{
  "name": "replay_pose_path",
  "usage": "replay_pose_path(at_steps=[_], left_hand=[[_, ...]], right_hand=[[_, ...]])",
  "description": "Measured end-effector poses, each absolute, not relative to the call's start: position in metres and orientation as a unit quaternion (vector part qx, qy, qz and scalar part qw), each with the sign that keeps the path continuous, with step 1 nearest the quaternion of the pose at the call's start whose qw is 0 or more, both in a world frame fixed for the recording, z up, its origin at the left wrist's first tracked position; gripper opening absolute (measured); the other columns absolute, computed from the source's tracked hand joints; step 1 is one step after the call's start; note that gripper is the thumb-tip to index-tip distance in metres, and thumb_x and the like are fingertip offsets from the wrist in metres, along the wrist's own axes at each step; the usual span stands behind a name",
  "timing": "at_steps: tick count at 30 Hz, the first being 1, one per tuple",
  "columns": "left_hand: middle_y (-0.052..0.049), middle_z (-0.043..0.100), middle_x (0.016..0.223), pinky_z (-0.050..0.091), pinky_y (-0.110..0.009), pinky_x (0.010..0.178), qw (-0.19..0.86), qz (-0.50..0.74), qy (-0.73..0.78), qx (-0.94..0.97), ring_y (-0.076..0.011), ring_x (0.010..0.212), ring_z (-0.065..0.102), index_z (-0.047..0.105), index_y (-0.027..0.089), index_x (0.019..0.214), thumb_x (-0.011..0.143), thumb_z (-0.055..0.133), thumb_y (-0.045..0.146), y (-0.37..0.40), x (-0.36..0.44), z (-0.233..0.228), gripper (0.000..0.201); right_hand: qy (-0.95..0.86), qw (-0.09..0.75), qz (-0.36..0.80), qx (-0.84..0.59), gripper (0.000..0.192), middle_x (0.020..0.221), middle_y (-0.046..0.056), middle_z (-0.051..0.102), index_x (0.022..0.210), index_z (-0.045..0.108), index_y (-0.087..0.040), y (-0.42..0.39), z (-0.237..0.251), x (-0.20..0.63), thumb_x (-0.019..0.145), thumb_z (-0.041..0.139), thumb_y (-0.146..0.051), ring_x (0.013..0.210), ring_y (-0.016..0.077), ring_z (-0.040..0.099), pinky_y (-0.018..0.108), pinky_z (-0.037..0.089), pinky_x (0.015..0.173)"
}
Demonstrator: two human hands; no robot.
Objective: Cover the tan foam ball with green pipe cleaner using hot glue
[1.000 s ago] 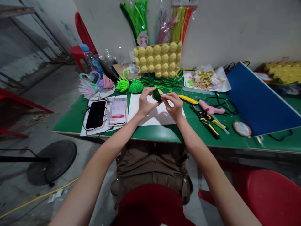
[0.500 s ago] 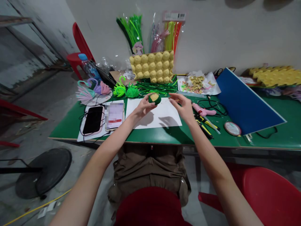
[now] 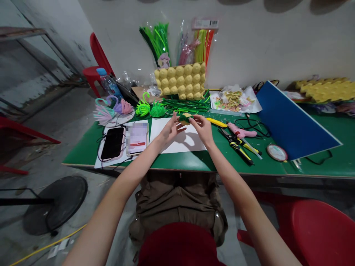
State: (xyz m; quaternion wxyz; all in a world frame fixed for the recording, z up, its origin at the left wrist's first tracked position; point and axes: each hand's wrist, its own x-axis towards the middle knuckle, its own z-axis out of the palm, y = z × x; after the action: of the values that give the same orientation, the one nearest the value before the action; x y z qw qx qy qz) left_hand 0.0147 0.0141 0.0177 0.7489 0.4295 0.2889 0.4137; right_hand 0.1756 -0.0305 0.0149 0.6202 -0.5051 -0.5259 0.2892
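Above a white paper sheet [image 3: 177,144], I hold a small rounded piece [image 3: 186,117], dark green around its side and tan in the middle, like an egg-carton cup wrapped in green pipe cleaner. My left hand [image 3: 168,130] grips it from the left with thumb and fingers. From the right, the fingertips of my right hand [image 3: 203,128] pinch its edge. Fingers hide part of the piece. Behind it lies a pile of dark green pipe cleaners [image 3: 188,105]. Two bright green pipe-cleaner figures, one a swan [image 3: 143,107], stand to the left.
Right of the paper lie a yellow-handled cutter [image 3: 216,122], black-and-yellow pliers [image 3: 240,152], a pink glue gun [image 3: 242,132] and a tape roll [image 3: 276,152]. A blue board [image 3: 294,122] leans farther right. Two phones [image 3: 113,143] lie left. An egg carton [image 3: 181,79] stands at the back.
My right hand has come in from the right and now touches the green-and-tan piece, which has tilted in my left hand. The view has shifted slightly.
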Motion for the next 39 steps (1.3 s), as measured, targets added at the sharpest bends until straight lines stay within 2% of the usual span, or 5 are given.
replay_pose_path(at_steps=[7,16,26,33,39], left_hand=[[-0.008,0.075,0.106,0.053,-0.039,0.096,0.752,0.410,0.314,0.409,-0.0293,0.116,0.067,0.073,0.020,0.091,0.076,0.072,0.072,0.012,0.015,0.022,0.055],[-0.004,0.073,0.110,0.048,-0.035,0.099,0.698,0.436,0.291,0.487,-0.0226,0.110,0.067,0.073,0.022,0.100,0.051,0.096,0.038,0.010,0.018,0.014,0.057],[-0.005,0.072,0.110,0.051,-0.041,0.102,0.593,0.513,0.339,0.519,-0.0247,0.106,0.069,0.069,0.021,0.111,0.050,0.094,0.036,0.014,0.017,0.011,0.068],[-0.010,0.072,0.116,0.055,-0.041,0.096,0.552,0.514,0.358,0.550,-0.0293,0.109,0.069,0.068,0.019,0.115,0.046,0.097,0.039,0.014,0.017,0.011,0.078],[-0.010,0.069,0.123,0.054,-0.037,0.094,0.484,0.541,0.369,0.581,-0.0278,0.112,0.067,0.066,0.021,0.110,0.040,0.100,0.033,0.015,0.016,0.009,0.079]], right_hand=[[-0.499,0.628,0.314,-0.508,0.060,0.094,0.009,0.077,0.092,0.073,-0.020,-0.027,0.010,0.179,0.068,0.073,-0.075,0.090,0.0235,0.071,0.038,0.059,0.080],[-0.527,0.613,0.332,-0.487,0.058,0.097,0.007,0.076,0.097,0.070,-0.023,-0.029,0.005,0.177,0.067,0.076,-0.072,0.092,0.0218,0.070,0.038,0.058,0.085],[-0.566,0.589,0.328,-0.474,0.063,0.107,0.009,0.076,0.107,0.066,-0.023,-0.028,-0.004,0.175,0.068,0.077,-0.072,0.098,0.0226,0.072,0.040,0.059,0.089],[-0.607,0.563,0.304,-0.471,0.055,0.114,0.012,0.075,0.115,0.065,-0.021,-0.027,-0.006,0.181,0.076,0.075,-0.058,0.105,0.0249,0.072,0.044,0.059,0.092],[-0.619,0.562,0.270,-0.478,0.046,0.121,0.012,0.074,0.119,0.066,-0.024,-0.028,-0.010,0.184,0.079,0.071,-0.047,0.108,0.0252,0.071,0.045,0.059,0.093]])
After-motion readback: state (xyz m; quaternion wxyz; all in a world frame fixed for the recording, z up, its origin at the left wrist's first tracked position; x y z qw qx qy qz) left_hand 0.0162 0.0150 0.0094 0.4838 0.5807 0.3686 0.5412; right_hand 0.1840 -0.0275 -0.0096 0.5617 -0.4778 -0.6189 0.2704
